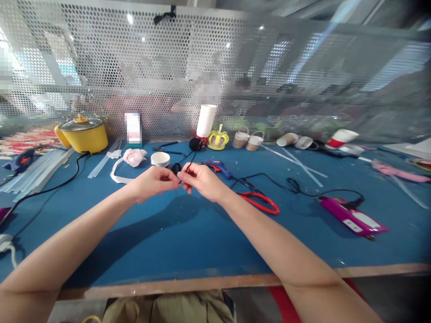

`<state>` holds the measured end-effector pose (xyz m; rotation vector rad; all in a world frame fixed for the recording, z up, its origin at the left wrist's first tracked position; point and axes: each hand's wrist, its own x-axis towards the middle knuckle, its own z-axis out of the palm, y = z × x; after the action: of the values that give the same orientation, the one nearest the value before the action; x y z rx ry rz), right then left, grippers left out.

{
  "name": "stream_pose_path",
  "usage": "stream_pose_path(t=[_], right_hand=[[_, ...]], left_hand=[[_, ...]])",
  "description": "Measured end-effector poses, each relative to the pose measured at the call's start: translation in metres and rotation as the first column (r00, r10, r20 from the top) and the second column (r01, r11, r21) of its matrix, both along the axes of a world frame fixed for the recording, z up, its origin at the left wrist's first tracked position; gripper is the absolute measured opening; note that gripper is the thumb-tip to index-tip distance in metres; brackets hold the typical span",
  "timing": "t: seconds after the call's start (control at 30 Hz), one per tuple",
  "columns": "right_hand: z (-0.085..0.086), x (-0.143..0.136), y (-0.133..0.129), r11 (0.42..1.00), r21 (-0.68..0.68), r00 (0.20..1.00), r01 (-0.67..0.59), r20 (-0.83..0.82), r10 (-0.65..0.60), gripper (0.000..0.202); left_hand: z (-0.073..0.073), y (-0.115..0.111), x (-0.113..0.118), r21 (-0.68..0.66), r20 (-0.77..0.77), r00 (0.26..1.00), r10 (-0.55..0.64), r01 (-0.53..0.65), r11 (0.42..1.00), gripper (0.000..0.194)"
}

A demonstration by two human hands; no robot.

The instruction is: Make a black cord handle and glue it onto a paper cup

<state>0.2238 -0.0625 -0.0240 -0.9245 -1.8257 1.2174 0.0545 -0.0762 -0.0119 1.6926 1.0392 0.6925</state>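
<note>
left hand [152, 183] + right hand [204, 181] | pinching thin black strand [194, 157] | above blue table [208, 246]

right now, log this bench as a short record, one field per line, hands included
right hand: pinching a thin black strand
left hand: fingertips meeting the right hand's; grip unclear
surface: blue tabletop
beyond hands: white round container, yellow-green crown
far left: yellow pot, glass lid on
right side: purple corded block
</note>
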Motion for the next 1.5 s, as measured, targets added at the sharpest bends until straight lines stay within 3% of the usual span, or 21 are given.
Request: stream_pose_path(t=[0.3,0.57,0.63,0.8,0.87,1.17,1.5], right_hand=[[0.004,-0.003,-0.005,0.993,0.079,0.985,0.091,0.14,-0.101,0.02],[0.0,-0.005,-0.007,0.975,0.174,0.968,0.136,0.186,-0.168,0.027],[-0.001,-0.004,-0.007,0.981,0.157,0.974,0.117,0.176,-0.144,0.031],[0.004,0.0,-0.006,0.996,-0.002,0.996,-0.086,-0.013,0.086,0.031],[0.006,0.002,-0.005,0.993,-0.018,0.993,-0.113,-0.027,0.113,0.031],[0.007,0.002,-0.004,0.999,0.045,0.997,0.017,0.079,-0.02,0.026],[0.006,-0.003,-0.011,0.972,0.196,0.977,0.131,0.139,-0.16,0.031]], left_hand=[[0.002,-0.001,0.003,0.078,-0.029,0.998,0.047,-0.045,0.996,0.014],[-0.009,0.0,0.006,0.102,-0.026,0.997,0.079,-0.076,0.992,0.017],[-0.01,0.0,0.007,0.076,-0.017,0.998,0.058,-0.057,0.995,0.018],[-0.008,-0.002,0.006,-0.033,0.059,0.998,-0.029,0.031,0.999,0.021],[-0.006,-0.002,0.005,-0.063,0.075,0.996,-0.044,0.049,0.997,0.021],[0.005,-0.004,0.002,-0.019,0.045,0.998,-0.033,0.034,0.999,0.011],[0.0,-0.004,0.006,0.008,0.017,0.999,0.028,-0.028,1.0,0.016]])
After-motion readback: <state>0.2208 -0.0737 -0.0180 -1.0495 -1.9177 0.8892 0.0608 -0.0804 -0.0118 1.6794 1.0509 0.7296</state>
